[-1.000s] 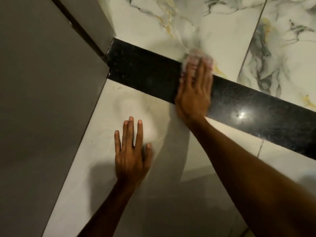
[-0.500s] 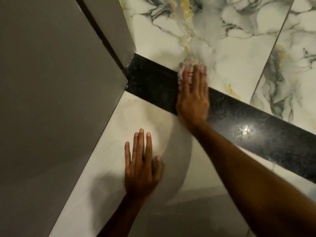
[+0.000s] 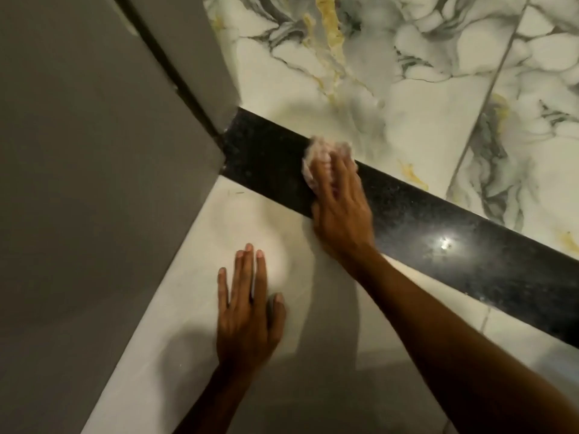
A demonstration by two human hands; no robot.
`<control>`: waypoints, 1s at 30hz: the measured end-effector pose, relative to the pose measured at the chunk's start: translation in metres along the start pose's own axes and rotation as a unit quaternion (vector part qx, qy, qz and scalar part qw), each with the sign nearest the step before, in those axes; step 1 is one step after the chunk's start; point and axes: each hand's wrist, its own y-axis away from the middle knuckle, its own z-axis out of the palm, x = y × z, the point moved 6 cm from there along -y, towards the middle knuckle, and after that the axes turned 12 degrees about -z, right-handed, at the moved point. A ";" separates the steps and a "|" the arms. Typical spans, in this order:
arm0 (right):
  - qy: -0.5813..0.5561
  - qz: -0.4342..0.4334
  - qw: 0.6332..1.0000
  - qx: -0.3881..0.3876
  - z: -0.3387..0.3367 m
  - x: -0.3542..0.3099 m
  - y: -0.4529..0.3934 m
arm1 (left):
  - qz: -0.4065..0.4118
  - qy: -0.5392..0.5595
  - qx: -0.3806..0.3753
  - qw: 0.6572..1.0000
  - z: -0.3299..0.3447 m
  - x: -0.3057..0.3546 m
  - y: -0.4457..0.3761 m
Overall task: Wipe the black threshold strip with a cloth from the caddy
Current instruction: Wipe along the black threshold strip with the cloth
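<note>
The black speckled threshold strip (image 3: pixel 438 233) runs diagonally across the floor from the door frame at upper left to the right edge. My right hand (image 3: pixel 341 208) lies flat on the strip near its left part, pressing a pale pinkish cloth (image 3: pixel 319 148) against it; the cloth bunches out past my fingertips. My left hand (image 3: pixel 247 311) rests flat, fingers spread, on the plain white tile in front of the strip and holds nothing. The caddy is not in view.
A grey wall and door frame (image 3: pixel 175 73) fill the left side and meet the strip's left end. Marbled white tiles with grey and yellow veins (image 3: pixel 407 89) lie beyond the strip. A bright light reflection (image 3: pixel 445 244) shows on the strip.
My right hand has slid the cloth leftward along the strip toward the door frame. The view has shifted, so the frame and strip sit further right. My left hand stays planted on the tile.
</note>
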 end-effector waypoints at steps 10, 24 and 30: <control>-0.056 -0.045 0.997 0.030 0.001 -0.045 0.109 | 0.058 -0.048 -0.024 0.997 0.004 0.002 0.004; -0.023 0.066 0.993 0.094 -0.041 0.066 0.201 | 0.325 -0.113 -0.164 0.925 0.041 0.127 0.040; 0.024 0.401 0.887 0.227 -0.089 0.194 0.267 | 0.375 -0.075 -0.160 0.910 0.068 0.175 0.066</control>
